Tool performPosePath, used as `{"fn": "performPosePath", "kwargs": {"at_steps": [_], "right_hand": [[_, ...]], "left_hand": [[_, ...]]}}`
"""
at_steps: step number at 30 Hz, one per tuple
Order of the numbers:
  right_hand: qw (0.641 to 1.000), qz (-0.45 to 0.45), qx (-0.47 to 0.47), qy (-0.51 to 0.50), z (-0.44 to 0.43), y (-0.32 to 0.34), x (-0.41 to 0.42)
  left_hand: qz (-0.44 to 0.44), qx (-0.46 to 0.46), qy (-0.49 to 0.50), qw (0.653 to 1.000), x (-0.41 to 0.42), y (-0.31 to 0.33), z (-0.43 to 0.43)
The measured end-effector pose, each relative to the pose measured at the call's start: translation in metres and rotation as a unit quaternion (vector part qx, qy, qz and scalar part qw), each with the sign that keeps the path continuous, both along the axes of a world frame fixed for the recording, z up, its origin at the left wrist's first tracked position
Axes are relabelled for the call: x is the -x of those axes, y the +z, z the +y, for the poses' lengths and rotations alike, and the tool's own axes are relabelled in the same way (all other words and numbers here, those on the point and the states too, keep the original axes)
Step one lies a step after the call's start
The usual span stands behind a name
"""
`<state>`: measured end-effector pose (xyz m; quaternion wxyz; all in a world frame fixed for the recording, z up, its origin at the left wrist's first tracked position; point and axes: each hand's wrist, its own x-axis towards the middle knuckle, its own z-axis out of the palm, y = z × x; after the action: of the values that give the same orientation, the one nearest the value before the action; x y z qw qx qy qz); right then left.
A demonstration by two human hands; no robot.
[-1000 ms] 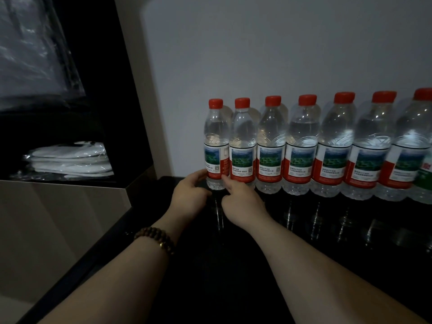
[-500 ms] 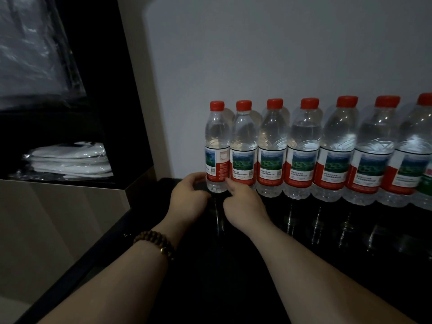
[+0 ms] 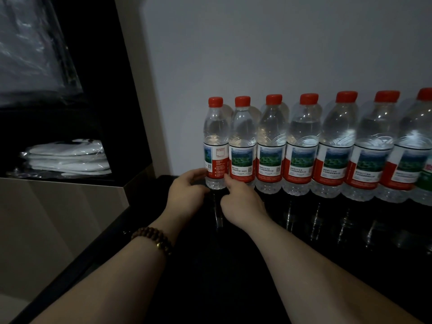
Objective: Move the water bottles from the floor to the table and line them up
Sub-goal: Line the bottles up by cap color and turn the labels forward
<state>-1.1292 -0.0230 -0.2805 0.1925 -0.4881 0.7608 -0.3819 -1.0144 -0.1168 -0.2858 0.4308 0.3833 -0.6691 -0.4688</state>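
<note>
Turned a little since a second ago, the end bottle (image 3: 216, 146) now shows more of its red text panel and less of the green picture that its neighbours face forward. It has not left its spot: it stands upright at the left end of the row of bottles (image 3: 332, 146), touching the next one, on the dark table (image 3: 233, 288) against the wall (image 3: 280, 54). Both hands have stayed low on it, close together. The left hand (image 3: 187, 195), bracelet (image 3: 152, 239) on its wrist, curls round the bottle's left side at the label's lower edge; the right hand (image 3: 240, 204) pinches its right side. I'd say the carrying is largely done and this is fine-tuning: the label sits off from the others, so more twisting seems likely. Whether bottles remain on the floor I can't see.
</note>
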Motion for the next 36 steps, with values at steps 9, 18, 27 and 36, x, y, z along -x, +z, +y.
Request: {"fn": "performPosePath", "kwargs": {"at_steps": [9, 18, 27, 36], "right_hand": [[1.0, -0.022, 0.014, -0.009, 0.0001, 0.0004, 0.0006], [1.0, -0.002, 0.007, 0.001, 0.0019, 0.0008, 0.0003], [1.0, -0.005, -0.002, 0.005, 0.0019, 0.0026, -0.0011], [1.0, 0.0, -0.013, 0.007, 0.0033, 0.0051, -0.0022]], "left_hand": [[0.01, -0.011, -0.005, 1.0, -0.0013, 0.002, 0.0011], [-0.035, 0.012, -0.03, 0.999, -0.0003, 0.0041, 0.0004], [-0.025, -0.008, -0.064, 0.998, -0.0003, 0.0029, -0.003], [-0.027, -0.012, -0.04, 0.999, -0.0015, 0.0066, 0.0025]]}}
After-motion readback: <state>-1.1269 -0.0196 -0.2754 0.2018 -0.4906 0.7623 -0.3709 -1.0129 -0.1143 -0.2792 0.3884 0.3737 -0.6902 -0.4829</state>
